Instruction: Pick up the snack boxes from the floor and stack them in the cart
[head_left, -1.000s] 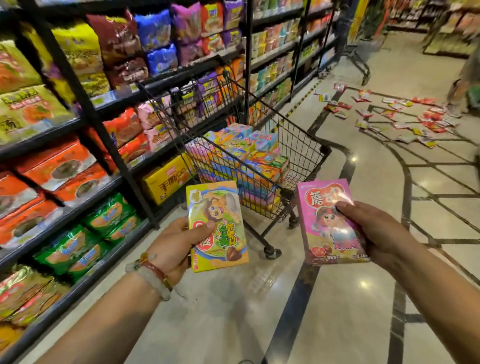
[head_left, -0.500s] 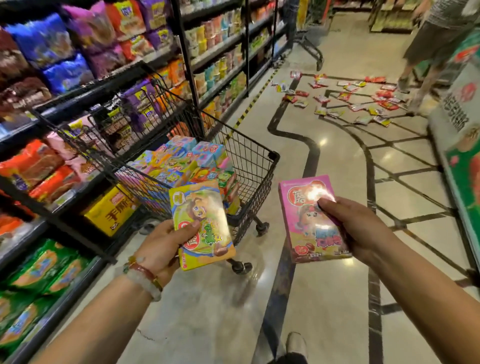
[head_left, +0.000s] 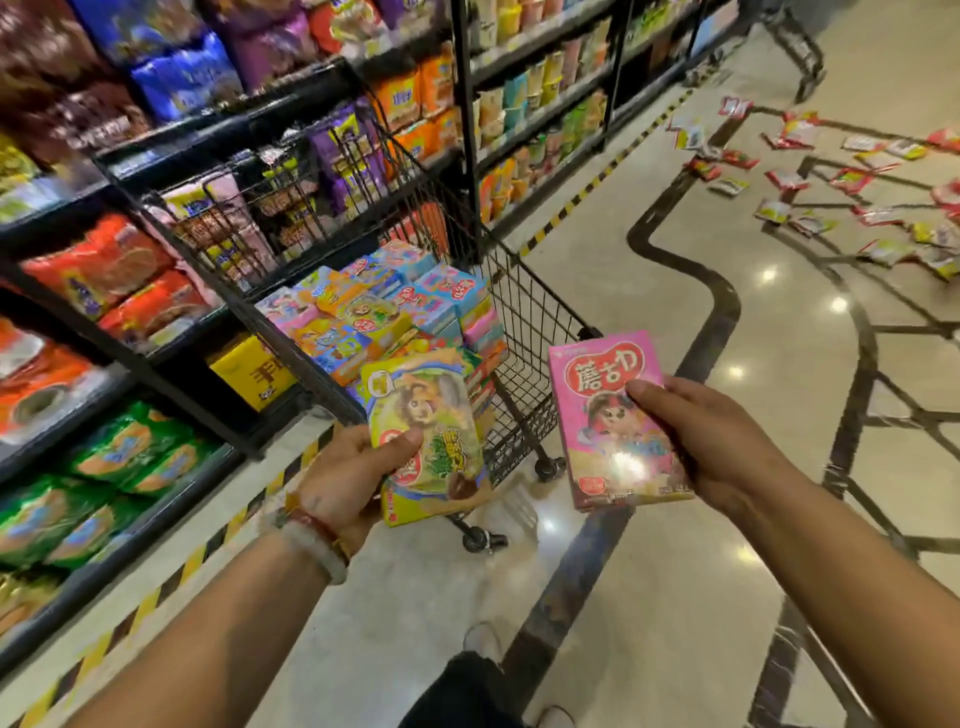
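Closed in on cart (head_left: 524, 332), left hand (head_left: 348, 475) gripping yellow box (head_left: 436, 415), right hand (head_left: 711, 441) gripping pink box (head_left: 608, 400), stacking next.

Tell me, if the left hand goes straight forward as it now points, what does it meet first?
Probably the cart: the left hand holds its yellow-green box toward the near rim and stacked boxes, though depth is unclear.

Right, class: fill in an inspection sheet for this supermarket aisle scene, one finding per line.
Surface: glossy tiled floor, dark inlaid lines.
Job's things: black wire cart part-filled with stacked snack boxes; yellow-green snack box and pink snack box held up.
Clutter: packets scattered on floor far right.
Hands: left hand grips yellow-green box; right hand grips pink box.
Cables: nothing seen.
Surroundings: stocked shelves left; second cart behind.
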